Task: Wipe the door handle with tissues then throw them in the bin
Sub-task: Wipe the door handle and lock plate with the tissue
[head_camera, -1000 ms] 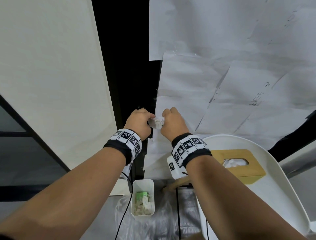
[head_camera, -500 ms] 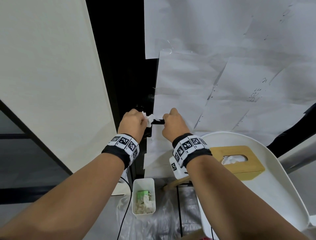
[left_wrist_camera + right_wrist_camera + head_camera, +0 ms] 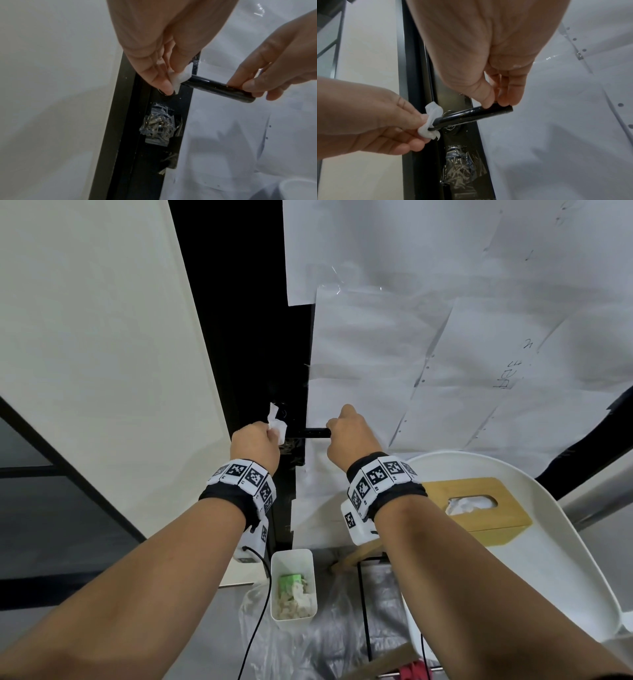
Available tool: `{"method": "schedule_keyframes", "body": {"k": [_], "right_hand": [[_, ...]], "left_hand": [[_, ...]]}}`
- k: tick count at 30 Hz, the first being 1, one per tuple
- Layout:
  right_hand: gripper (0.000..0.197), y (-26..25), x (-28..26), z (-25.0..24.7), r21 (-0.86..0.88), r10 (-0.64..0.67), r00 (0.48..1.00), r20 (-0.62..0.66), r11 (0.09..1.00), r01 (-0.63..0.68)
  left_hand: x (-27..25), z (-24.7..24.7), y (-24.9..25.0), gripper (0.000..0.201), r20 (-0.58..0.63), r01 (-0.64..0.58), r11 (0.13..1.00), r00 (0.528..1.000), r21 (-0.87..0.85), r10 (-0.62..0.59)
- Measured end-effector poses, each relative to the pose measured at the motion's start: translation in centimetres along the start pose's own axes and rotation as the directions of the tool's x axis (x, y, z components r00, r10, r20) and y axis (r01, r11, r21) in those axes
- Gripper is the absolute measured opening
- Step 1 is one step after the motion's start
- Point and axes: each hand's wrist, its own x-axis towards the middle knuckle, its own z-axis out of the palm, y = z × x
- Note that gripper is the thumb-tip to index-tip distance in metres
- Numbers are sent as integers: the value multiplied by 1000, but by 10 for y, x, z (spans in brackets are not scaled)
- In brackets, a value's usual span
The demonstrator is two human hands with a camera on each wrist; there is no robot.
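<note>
A black lever door handle point(image 3: 313, 433) point(image 3: 217, 88) point(image 3: 471, 115) sticks out from the dark door edge. My left hand point(image 3: 255, 445) point(image 3: 164, 75) pinches a crumpled white tissue point(image 3: 276, 422) point(image 3: 181, 78) point(image 3: 431, 121) against the handle's inner end, near its pivot. My right hand point(image 3: 349, 436) point(image 3: 494, 100) point(image 3: 257, 82) grips the handle's free end between thumb and fingers. On the floor below stands a small white bin point(image 3: 310, 616) holding used tissues and a green scrap.
White paper sheets point(image 3: 445, 320) cover the door to the right. A white round table point(image 3: 565, 577) carries a wooden tissue box point(image 3: 507, 515). A plastic-wrapped lock point(image 3: 159, 124) sits below the handle. A crinkled plastic bag point(image 3: 329, 652) lies on the floor, and a white wall point(image 3: 102, 354) stands at the left.
My left hand has slid the tissue leftward along the handle, from beside my right hand to the inner end, baring the black bar. My right hand keeps hold of the free end.
</note>
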Motion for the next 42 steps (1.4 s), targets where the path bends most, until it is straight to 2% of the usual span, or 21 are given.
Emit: {"method": "schedule_keyframes", "body": {"k": [5, 9, 11, 14, 16, 18, 20, 22, 28, 32, 35, 38, 42], "right_hand": [[38, 13, 2, -1, 35, -31, 1000, 5, 999, 30], [37, 16, 4, -4, 21, -76, 997, 31, 997, 75], [36, 18, 5, -5, 18, -94, 995, 42, 995, 93], [34, 20, 6, -6, 28, -122, 991, 58, 992, 121], [33, 23, 7, -7, 38, -136, 988, 67, 990, 134], [34, 25, 8, -8, 46, -147, 986, 77, 989, 144], [36, 27, 9, -8, 53, -159, 983, 87, 986, 155], [34, 29, 10, -9, 56, -167, 981, 97, 985, 162], [14, 30, 15, -8, 58, -170, 981, 97, 985, 165], [17, 31, 16, -7, 87, -161, 981, 109, 985, 152], [18, 31, 16, -6, 101, -161, 981, 110, 983, 150], [18, 31, 15, -6, 95, -171, 979, 109, 982, 161], [29, 29, 13, -8, 62, -171, 979, 108, 984, 165]], "left_hand": [[5, 19, -9, 30, 75, 165, 963, 986, -215, -152], [-4, 35, -6, 26, 133, 283, 890, 959, -359, -251], [-11, 40, 5, 24, 132, 330, 798, 943, -505, -306], [-15, 48, 19, 27, 186, 388, 584, 908, -713, -376], [-18, 53, 29, 28, 214, 406, 479, 889, -779, -406], [-20, 56, 37, 27, 220, 412, 414, 872, -812, -436], [-21, 62, 42, 29, 225, 416, 406, 869, -813, -440], [-21, 66, 46, 31, 230, 422, 434, 874, -796, -429], [-24, 78, 64, 22, 266, 453, 448, 868, -771, -419], [-24, 81, 73, 27, 295, 474, 454, 863, -754, -410], [-26, 77, 71, 24, 253, 453, 534, 878, -714, -406], [-23, 74, 60, 23, 250, 445, 477, 873, -758, -418], [-19, 66, 46, 23, 198, 433, 476, 862, -765, -466]]}}
